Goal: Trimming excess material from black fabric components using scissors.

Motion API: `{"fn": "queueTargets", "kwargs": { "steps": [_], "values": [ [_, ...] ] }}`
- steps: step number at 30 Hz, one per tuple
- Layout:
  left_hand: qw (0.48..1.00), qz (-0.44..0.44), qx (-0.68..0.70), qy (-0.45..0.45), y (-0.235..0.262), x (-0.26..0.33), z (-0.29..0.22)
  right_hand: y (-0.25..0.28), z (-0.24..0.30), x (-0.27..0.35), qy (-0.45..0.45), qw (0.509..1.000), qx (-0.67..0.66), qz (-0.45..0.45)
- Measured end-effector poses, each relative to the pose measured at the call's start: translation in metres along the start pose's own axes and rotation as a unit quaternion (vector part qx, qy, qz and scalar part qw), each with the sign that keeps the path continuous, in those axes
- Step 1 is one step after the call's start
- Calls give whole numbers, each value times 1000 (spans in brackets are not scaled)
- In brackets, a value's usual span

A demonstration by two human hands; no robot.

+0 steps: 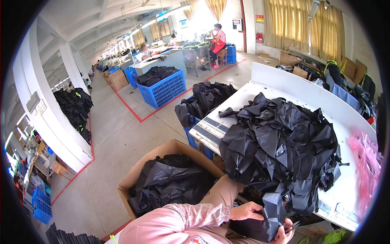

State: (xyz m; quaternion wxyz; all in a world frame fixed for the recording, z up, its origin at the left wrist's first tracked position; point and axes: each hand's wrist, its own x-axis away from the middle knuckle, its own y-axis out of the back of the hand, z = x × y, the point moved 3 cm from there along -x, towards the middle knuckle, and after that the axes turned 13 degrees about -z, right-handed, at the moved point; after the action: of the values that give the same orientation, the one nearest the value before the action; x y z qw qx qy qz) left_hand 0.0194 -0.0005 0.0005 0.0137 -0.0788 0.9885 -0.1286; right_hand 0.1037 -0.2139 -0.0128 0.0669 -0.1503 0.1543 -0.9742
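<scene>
A black fabric piece is stretched between my two hands over my lap, at the lower right. My left hand pinches its upper left part between thumb and fingers. Close to its lower right edge, my right hand is closed on the same piece. Small dark thread snips stick out from the right hand, their points to the right; the handles are hidden in the fingers. Just beyond my hands, a large heap of black fabric pieces lies on the white table and hangs over its front edge.
Left of my legs stands an open cardboard box of black fabric. A filled blue crate stands farther off, by red floor lines. Pink plastic lies at the table's right end. A person sits at a far workstation.
</scene>
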Motion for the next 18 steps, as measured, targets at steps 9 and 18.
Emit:
{"fn": "queueTargets", "kwargs": {
  "steps": [9, 18],
  "values": [
    [995, 56, 51, 65, -5, 10, -1, 13, 21, -4, 41, 996, -46, -58],
    [995, -34, -94, -21, -4, -1, -29, 1, 71, -9, 193, 966, 143, -92]
  ]
}}
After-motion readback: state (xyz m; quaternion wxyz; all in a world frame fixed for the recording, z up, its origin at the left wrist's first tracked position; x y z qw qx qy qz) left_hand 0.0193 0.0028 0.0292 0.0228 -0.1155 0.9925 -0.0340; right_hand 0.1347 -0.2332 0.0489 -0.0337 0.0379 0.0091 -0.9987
